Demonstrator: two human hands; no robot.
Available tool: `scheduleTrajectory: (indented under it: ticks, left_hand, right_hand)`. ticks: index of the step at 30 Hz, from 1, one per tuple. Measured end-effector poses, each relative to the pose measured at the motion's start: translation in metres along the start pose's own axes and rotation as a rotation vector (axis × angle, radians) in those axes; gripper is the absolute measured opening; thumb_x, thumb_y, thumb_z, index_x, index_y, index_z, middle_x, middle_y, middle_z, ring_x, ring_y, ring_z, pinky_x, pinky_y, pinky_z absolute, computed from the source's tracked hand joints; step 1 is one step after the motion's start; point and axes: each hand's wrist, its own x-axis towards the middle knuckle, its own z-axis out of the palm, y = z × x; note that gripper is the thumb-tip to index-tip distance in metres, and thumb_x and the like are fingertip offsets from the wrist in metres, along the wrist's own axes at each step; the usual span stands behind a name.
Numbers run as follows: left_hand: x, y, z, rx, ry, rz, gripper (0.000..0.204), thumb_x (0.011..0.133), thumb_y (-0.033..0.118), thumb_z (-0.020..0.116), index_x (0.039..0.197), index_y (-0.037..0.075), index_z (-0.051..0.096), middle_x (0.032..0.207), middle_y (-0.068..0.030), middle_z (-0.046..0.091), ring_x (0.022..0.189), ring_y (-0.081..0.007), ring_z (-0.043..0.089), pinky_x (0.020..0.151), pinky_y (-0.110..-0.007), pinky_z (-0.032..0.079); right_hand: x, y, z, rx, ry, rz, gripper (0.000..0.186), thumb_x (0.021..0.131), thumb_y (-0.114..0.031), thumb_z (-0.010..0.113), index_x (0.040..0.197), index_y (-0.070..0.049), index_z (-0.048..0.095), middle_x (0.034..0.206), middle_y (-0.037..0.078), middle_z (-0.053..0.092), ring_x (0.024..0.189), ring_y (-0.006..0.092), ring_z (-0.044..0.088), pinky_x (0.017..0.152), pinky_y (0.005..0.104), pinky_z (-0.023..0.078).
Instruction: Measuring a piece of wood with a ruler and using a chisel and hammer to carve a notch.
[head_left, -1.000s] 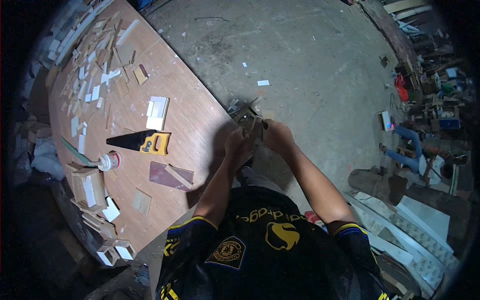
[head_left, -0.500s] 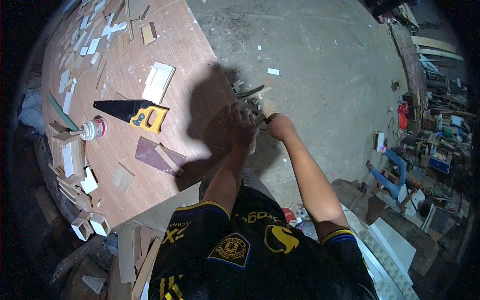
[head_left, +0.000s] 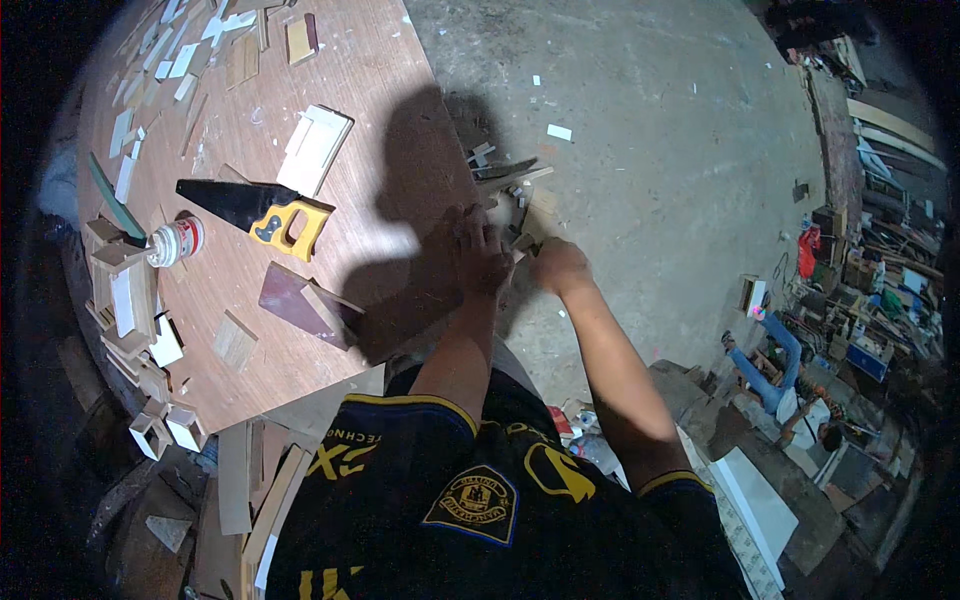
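At the table's right edge my left hand (head_left: pixel 483 258) lies in deep shadow, fingers bent and pressed down around a small wood piece (head_left: pixel 524 242) whose end shows on its right. Just right of it, past the edge, is my right hand (head_left: pixel 562 267), closed in a fist and slightly blurred; what it grips is hidden. Beyond the hands, a dark, narrow blade-like strip (head_left: pixel 508 170) and several small wood offcuts (head_left: pixel 482 155) lie by the edge. A handsaw (head_left: pixel 288 222) with a yellow handle rests on the table to the left.
On the wooden table (head_left: pixel 385 60) lie a pale wood block (head_left: pixel 316 150), a maroon board (head_left: pixel 298 303), a white tub (head_left: pixel 177 241) and scattered offcuts. Small wooden box frames (head_left: pixel 128 290) line the left edge. A person (head_left: pixel 785 370) is on the cluttered right side of the concrete floor (head_left: pixel 640 150).
The view has shifted a little, so the table and saw appear slightly higher and further left. My right hand has moved slightly; both hands stay close together at the table edge.
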Motion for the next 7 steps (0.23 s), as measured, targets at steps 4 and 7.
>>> scheduleTrajectory:
  ticks: [4, 7]
  left_hand:
    - [0.0, -0.017, 0.009, 0.076, 0.044, 0.051, 0.028, 0.068, 0.022, 0.066, 0.091, 0.006, 0.063, 0.131, -0.0172, 0.042, 0.132, -0.0408, 0.029, 0.109, -0.058, 0.021]
    - [0.006, 0.012, 0.004, -0.05, -0.043, -0.077, 0.047, 0.053, 0.033, 0.078, 0.092, 0.01, 0.065, 0.138, -0.014, 0.038, 0.136, -0.038, 0.025, 0.11, -0.059, 0.019]
  right_hand:
    - [-0.004, -0.015, -0.007, -0.055, -0.021, -0.017, 0.034, 0.083, -0.025, 0.056, 0.102, 0.004, 0.059, 0.1, 0.024, 0.065, 0.097, 0.0352, 0.063, 0.086, 0.0407, 0.05]
    - [-0.006, -0.005, -0.017, 0.042, -0.073, 0.146, 0.036, 0.082, -0.027, 0.057, 0.104, 0.003, 0.059, 0.102, 0.022, 0.065, 0.1, 0.0341, 0.063, 0.087, 0.0398, 0.05]
